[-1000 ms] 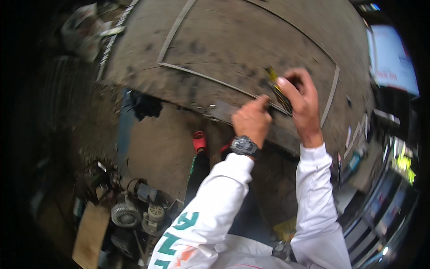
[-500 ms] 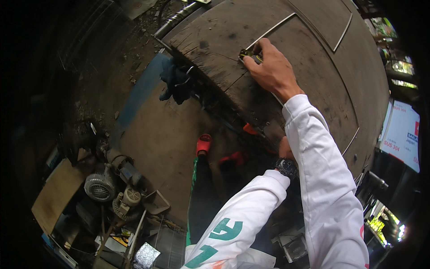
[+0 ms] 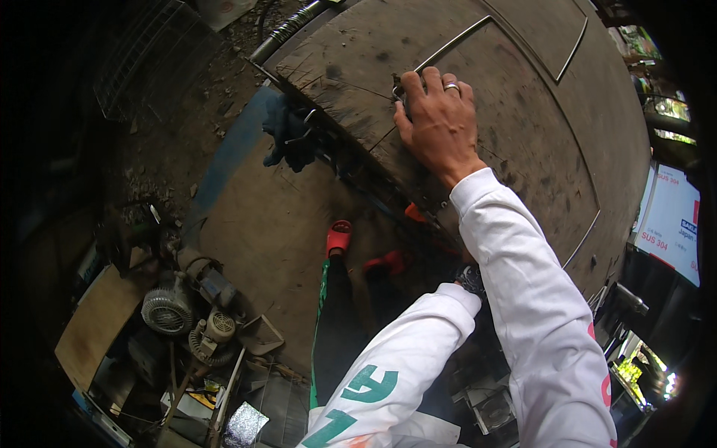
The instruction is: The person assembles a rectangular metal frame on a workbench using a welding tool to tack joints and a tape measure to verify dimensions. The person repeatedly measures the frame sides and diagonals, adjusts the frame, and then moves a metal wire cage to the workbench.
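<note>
R hand, w/ a silver ring on one finger, is lying palm-down near the edge of the big scuffed dark wooden worktop. Its fingers are curling over a small dark metal piece at the end of a thin grey steel rod that is running diagonally across the board; fingertips are pressing on it, thumb is resting along the board edge. Grip looks closed over the piece, but the hand is hiding most of it, so can't say how it's pinched.

L hand is reaching under the worktop edge, hidden past the dark wristwatch; can't tell what it's holding or whether it's open. Both forearms are wearing white long sleeves, L one w/ green lettering.

A second thin steel rod is lying farther across the board, apart from the hand. Dark blue cloth is hanging off the board's corner, left of the R hand. Below, on the brown floor sheet, red sandals are showing on the person's feet. Lower left, a heap of grey motors & machine parts is sitting well apart from both hands. White sign board is standing at far right.
</note>
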Available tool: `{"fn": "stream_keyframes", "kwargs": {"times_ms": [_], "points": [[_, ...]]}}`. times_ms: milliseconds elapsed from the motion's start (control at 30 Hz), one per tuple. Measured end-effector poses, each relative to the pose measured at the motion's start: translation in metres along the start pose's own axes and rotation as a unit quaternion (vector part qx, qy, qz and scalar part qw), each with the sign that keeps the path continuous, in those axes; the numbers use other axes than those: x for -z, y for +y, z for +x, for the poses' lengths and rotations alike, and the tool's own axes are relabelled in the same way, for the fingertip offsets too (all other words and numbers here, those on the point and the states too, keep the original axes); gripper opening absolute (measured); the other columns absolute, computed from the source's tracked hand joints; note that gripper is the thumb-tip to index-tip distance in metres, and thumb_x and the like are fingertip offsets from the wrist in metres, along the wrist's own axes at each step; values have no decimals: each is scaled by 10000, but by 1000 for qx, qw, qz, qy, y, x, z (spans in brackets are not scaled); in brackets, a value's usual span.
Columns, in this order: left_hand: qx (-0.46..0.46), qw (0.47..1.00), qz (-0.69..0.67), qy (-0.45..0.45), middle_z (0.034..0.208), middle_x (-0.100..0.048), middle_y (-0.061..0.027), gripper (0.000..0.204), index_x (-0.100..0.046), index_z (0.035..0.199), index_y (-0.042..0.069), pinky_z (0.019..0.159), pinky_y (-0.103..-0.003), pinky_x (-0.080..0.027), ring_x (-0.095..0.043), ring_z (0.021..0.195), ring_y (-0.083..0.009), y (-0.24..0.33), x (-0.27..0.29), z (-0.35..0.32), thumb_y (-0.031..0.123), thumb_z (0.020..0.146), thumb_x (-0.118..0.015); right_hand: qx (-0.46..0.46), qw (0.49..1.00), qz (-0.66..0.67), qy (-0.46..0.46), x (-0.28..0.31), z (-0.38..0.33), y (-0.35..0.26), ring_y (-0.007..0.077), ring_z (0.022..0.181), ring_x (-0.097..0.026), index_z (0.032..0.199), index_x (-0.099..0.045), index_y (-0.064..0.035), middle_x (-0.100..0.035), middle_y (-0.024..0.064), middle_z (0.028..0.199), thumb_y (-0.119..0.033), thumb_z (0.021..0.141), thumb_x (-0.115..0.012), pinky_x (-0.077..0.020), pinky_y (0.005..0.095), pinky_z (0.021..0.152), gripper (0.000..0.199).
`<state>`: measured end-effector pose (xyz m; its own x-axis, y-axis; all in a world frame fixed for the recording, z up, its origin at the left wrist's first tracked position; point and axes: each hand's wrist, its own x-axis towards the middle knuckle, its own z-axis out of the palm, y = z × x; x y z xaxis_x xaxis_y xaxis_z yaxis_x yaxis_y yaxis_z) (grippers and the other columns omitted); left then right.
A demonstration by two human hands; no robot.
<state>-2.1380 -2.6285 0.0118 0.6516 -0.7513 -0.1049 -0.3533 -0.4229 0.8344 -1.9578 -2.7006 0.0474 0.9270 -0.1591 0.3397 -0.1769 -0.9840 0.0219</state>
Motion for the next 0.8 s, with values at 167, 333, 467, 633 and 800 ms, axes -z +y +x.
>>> {"fn": "stream_keyframes", "kwargs": {"times_ms": [167,333,467,633,800], "points": [[0,1000,-1,2,827,-757,-153,152,-744,818,105,638,-490,-573,-742,754,-386,-1,-3,-2,238,875,-698,20,1000,19,-2,6,-6,5,313,1058,-672,1179,-620,-134,-649,105,1111,-280,897,-758,-476,451,955,346],[-3,1000,1,7,827,-758,-153,156,-740,803,101,638,-488,-573,-743,752,-382,-1,-9,-3,236,871,-701,-2,997,72,-36,12,-10,7,317,1064,-676,1213,-615,-126,-671,109,1123,-297,894,-761,-497,460,921,390],[-6,1000,6,13,827,-759,-154,159,-737,791,98,638,-486,-574,-744,751,-379,0,-15,1,234,868,-704,-45,988,141,-52,7,-17,14,342,1028,-678,1202,-610,-99,-668,126,1073,-337,897,-744,-518,479,869,410],[-8,1000,17,14,828,-760,-154,165,-734,776,94,638,-484,-574,-745,749,-375,1,-16,1,231,864,-706,-120,967,214,-66,16,-28,20,399,959,-676,1141,-605,-64,-668,164,1030,-366,905,-723,-531,509,850,401],[-9,999,31,19,828,-761,-154,171,-730,761,90,638,-481,-575,-746,747,-371,3,-17,3,229,860,-709,-194,936,271,-113,53,-72,48,425,966,-676,1134,-608,-51,-689,194,1032,-371,895,-722,-533,511,866,416]]}}
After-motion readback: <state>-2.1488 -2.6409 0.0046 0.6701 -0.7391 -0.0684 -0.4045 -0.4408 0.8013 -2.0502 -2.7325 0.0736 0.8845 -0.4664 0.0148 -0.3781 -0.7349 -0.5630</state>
